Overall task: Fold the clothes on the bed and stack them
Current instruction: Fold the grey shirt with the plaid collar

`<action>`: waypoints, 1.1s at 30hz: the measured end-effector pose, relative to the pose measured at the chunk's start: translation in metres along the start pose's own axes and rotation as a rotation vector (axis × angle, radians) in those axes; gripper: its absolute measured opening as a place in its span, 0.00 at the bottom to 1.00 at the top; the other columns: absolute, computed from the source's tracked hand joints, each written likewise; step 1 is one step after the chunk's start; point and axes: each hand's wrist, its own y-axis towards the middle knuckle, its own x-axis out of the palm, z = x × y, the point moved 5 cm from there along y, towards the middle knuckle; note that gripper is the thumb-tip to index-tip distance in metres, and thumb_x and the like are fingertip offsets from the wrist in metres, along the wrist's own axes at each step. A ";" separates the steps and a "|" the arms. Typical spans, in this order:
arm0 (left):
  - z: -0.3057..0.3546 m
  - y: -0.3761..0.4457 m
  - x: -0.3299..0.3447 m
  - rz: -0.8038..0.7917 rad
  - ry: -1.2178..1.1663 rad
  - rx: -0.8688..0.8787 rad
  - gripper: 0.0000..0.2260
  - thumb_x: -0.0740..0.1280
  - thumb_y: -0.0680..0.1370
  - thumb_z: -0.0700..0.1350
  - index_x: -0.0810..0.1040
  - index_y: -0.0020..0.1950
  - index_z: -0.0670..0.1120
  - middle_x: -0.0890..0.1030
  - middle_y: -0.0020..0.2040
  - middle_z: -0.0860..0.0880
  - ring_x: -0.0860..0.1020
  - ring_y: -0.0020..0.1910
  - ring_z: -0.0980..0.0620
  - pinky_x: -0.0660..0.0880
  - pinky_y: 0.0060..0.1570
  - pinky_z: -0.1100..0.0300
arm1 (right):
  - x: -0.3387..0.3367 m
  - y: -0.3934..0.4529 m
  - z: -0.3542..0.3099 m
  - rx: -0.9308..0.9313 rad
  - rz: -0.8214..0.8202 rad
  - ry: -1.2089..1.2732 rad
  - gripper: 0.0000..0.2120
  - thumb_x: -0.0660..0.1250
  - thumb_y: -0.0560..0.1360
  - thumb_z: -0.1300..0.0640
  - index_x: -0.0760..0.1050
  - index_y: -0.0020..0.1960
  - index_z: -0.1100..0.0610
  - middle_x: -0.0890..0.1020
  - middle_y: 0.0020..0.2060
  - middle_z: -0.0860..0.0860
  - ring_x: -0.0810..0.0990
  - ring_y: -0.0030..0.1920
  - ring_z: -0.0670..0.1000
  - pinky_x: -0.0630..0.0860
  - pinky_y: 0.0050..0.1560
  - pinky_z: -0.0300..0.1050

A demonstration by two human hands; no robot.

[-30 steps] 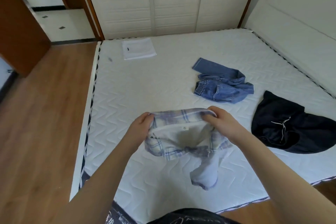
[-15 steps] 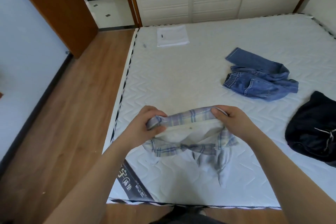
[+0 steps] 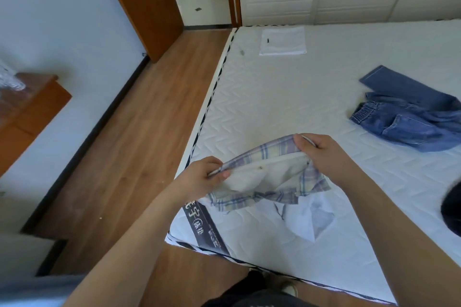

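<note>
Both hands hold the plaid garment [image 3: 268, 177] up by its top edge, just above the near left corner of the mattress [image 3: 287, 97]. The left hand [image 3: 199, 178] is curled round the lower left end of that edge, thumb on the near side and fingers bent over the cloth; the right hand [image 3: 321, 154] pinches the upper right end, fingers folded tight over the band with the thumb tucked beneath. Between the 2 grips the band is pulled nearly straight, so the garment's long axis runs on a slant from lower left to upper right, and the white inner lining faces the camera with a small round tag at its middle. The rest hangs loose below the hands, its pale tail draped onto the mattress toward the lower right. Compared with the view 0.5 s ago, the band has tilted: it lay close to level then, and the right end now sits higher than the left. The scene has also swung, with the mattress corner and its dark printed label [image 3: 202, 224] now beneath the left wrist. The blue jeans [image 3: 409, 117] lie crumpled well to the right, a dark garment [image 3: 452, 212] shows only at the right edge, and a folded white cloth [image 3: 283, 41] rests at the far side.
</note>
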 end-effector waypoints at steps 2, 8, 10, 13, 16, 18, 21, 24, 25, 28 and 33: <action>-0.004 -0.009 -0.007 0.018 -0.113 -0.019 0.21 0.61 0.77 0.60 0.74 0.36 0.44 0.74 0.38 0.58 0.70 0.31 0.60 0.64 0.33 0.68 | 0.005 0.001 -0.002 0.001 0.011 0.007 0.21 0.60 0.81 0.46 0.60 0.33 0.53 0.61 0.29 0.48 0.62 0.30 0.45 0.59 0.30 0.34; -0.034 -0.026 -0.037 0.101 -0.103 -0.135 0.16 0.60 0.80 0.56 0.74 0.39 0.47 0.67 0.24 0.55 0.65 0.23 0.58 0.60 0.25 0.67 | 0.030 -0.001 -0.011 -0.001 -0.025 -0.070 0.17 0.60 0.81 0.46 0.75 0.35 0.46 0.72 0.29 0.41 0.71 0.31 0.40 0.68 0.35 0.32; -0.043 -0.026 -0.046 0.139 -0.055 -0.148 0.14 0.60 0.81 0.55 0.78 0.48 0.47 0.74 0.27 0.56 0.71 0.26 0.60 0.62 0.27 0.68 | 0.040 -0.002 -0.019 -0.017 -0.078 -0.153 0.12 0.61 0.81 0.48 0.79 0.43 0.49 0.79 0.33 0.46 0.75 0.34 0.43 0.70 0.37 0.34; -0.053 -0.022 -0.062 0.172 -0.083 -0.161 0.16 0.56 0.82 0.57 0.78 0.55 0.47 0.81 0.41 0.50 0.78 0.39 0.51 0.65 0.32 0.66 | 0.056 0.001 -0.034 -0.043 -0.176 -0.273 0.09 0.63 0.80 0.49 0.80 0.48 0.51 0.82 0.40 0.53 0.79 0.41 0.51 0.70 0.39 0.37; -0.054 -0.017 -0.082 0.218 -0.148 -0.115 0.18 0.53 0.82 0.59 0.71 0.38 0.53 0.73 0.32 0.52 0.71 0.32 0.51 0.63 0.30 0.61 | 0.069 0.006 -0.047 -0.009 -0.131 -0.319 0.08 0.64 0.79 0.46 0.80 0.48 0.48 0.82 0.40 0.49 0.80 0.42 0.48 0.71 0.40 0.35; -0.062 -0.017 -0.099 0.257 -0.205 -0.105 0.21 0.53 0.83 0.58 0.74 0.41 0.46 0.76 0.34 0.47 0.72 0.34 0.49 0.65 0.33 0.60 | 0.088 0.013 -0.054 0.006 -0.052 -0.335 0.10 0.64 0.79 0.46 0.79 0.46 0.50 0.81 0.39 0.51 0.78 0.38 0.48 0.70 0.39 0.37; -0.084 -0.025 -0.128 0.283 -0.322 -0.122 0.24 0.54 0.82 0.59 0.75 0.47 0.39 0.76 0.39 0.43 0.73 0.37 0.50 0.67 0.39 0.57 | 0.125 0.020 -0.072 0.007 0.027 -0.243 0.14 0.65 0.78 0.46 0.76 0.43 0.57 0.78 0.39 0.59 0.73 0.35 0.47 0.69 0.40 0.43; -0.104 -0.030 -0.157 0.243 -0.487 -0.092 0.26 0.56 0.81 0.60 0.77 0.47 0.38 0.74 0.41 0.45 0.72 0.40 0.52 0.66 0.43 0.56 | 0.157 0.028 -0.090 0.014 0.056 -0.104 0.13 0.65 0.76 0.48 0.77 0.44 0.58 0.79 0.38 0.57 0.75 0.38 0.48 0.69 0.42 0.47; -0.108 -0.031 -0.166 0.225 -0.544 -0.080 0.25 0.57 0.81 0.61 0.78 0.46 0.39 0.74 0.41 0.46 0.72 0.41 0.51 0.65 0.44 0.55 | 0.165 0.030 -0.094 0.012 0.060 -0.065 0.11 0.65 0.76 0.49 0.77 0.44 0.58 0.78 0.36 0.55 0.75 0.38 0.48 0.68 0.42 0.47; -0.114 -0.025 -0.189 0.198 -0.583 -0.035 0.25 0.59 0.80 0.61 0.76 0.44 0.38 0.73 0.42 0.47 0.71 0.40 0.50 0.64 0.45 0.55 | 0.179 0.038 -0.107 -0.007 0.085 0.007 0.08 0.65 0.78 0.53 0.79 0.42 0.53 0.77 0.34 0.45 0.75 0.36 0.45 0.70 0.39 0.39; -0.107 -0.008 -0.226 0.121 -0.367 0.166 0.22 0.64 0.79 0.59 0.74 0.43 0.39 0.74 0.35 0.47 0.72 0.33 0.49 0.67 0.37 0.53 | 0.178 0.062 -0.128 -0.043 0.173 0.000 0.09 0.65 0.79 0.54 0.79 0.41 0.50 0.77 0.32 0.42 0.74 0.34 0.41 0.68 0.34 0.31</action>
